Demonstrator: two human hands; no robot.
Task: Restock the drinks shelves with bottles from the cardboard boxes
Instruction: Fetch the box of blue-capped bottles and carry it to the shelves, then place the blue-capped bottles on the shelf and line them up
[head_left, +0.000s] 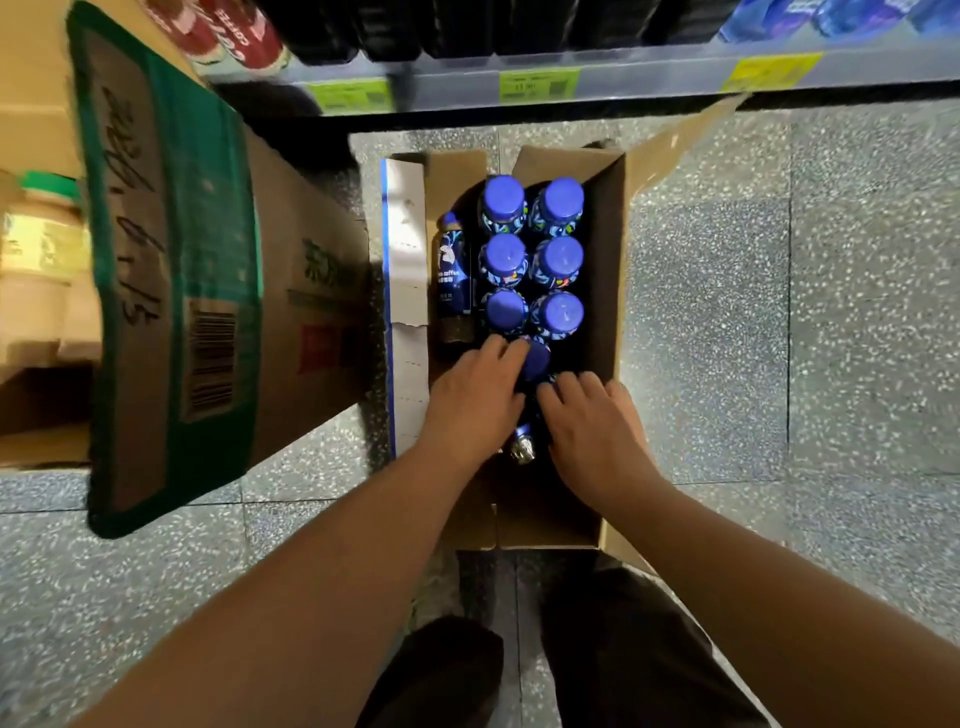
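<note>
- cardboard box (605, 291): open, standing on the floor (779, 312) below the shelf edge (649, 73).
- upright bottles (503, 258): six, blue-capped, in two rows inside the box.
- lying bottle (454, 280): along the box's left wall.
- tilted bottle (535, 361): at the box's near end.
- left grip (478, 400): grasping the tilted bottle near its cap.
- right grip (592, 421): fingers bent beside that bottle; hold cannot be told.

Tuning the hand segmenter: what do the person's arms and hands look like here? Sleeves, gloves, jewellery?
Left hand and right hand are bare: no gloves, rings or watch visible. Left forearm and right forearm are uncovered to the frame edge; no sleeve shows.
</note>
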